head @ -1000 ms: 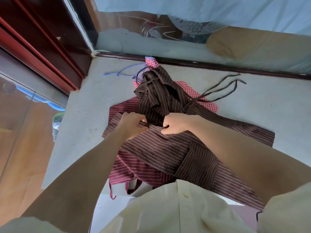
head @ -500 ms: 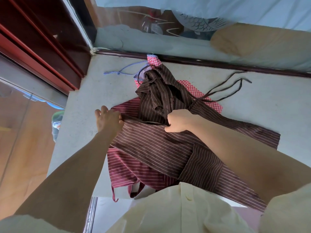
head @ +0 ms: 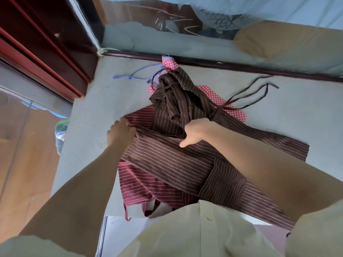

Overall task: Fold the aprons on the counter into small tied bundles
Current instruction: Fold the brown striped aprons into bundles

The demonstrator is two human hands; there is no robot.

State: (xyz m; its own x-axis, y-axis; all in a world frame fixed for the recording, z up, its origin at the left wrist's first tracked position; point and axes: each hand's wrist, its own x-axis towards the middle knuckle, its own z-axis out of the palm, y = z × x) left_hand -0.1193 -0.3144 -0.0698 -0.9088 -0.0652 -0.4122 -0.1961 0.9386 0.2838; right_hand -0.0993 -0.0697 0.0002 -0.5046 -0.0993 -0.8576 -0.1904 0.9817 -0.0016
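A brown striped apron (head: 178, 160) lies spread across the grey counter (head: 104, 108), its top part bunched up towards the window. Its thin dark ties (head: 258, 93) trail to the right. My left hand (head: 120, 132) grips the apron's left edge at the fold. My right hand (head: 194, 130) grips the cloth at the middle of the fold, thumb pointing down. Under it lies a red striped apron (head: 137, 184), hanging over the near edge. A red checked apron (head: 235, 112) peeks out behind.
A blue-and-white striped tie (head: 133, 75) lies at the back left of the counter. A glass pane with a dark frame (head: 241, 66) bounds the far side. The counter's left edge drops to a wooden floor (head: 22, 154).
My left hand slid left from the middle of the apron to its left edge, pulling the fold flat. My right hand stayed near the middle and its thumb now points down.
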